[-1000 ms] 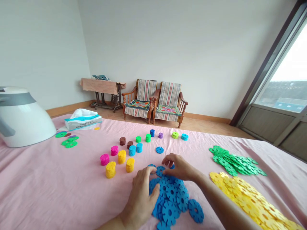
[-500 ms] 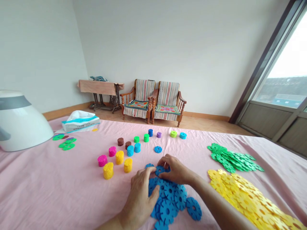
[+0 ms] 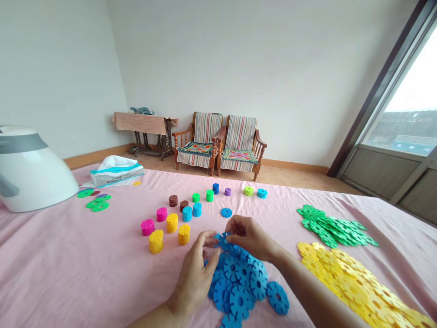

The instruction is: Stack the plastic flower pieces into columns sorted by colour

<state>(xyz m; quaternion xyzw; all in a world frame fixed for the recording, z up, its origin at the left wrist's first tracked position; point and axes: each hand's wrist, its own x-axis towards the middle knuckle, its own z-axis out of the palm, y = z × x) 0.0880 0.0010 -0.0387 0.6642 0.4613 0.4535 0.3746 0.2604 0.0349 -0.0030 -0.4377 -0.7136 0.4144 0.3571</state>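
Observation:
A pile of blue notched plastic discs (image 3: 241,298) lies on the pink cloth in front of me. Above its far end, my right hand (image 3: 251,238) pinches a blue disc (image 3: 222,242) between thumb and fingers. Opposite it, my left hand (image 3: 195,266) is curved, its thumb and fingers apart, with fingertips at the disc's left edge. Whether they touch it is hard to see. One loose blue disc (image 3: 277,298) rests at the pile's right side, and another single blue disc (image 3: 226,212) lies flat beyond my hands.
Small stacks of discs stand left and beyond, including a yellow stack (image 3: 156,242) and a pink stack (image 3: 148,227). At right spread green discs (image 3: 334,228) and yellow discs (image 3: 355,284). A white kettle (image 3: 37,177) and tissue box (image 3: 118,175) stand at left.
My right hand has lifted a blue disc slightly off the pile. My left hand has moved a little left, its fingers coming away from the pile. The view has shifted slightly.

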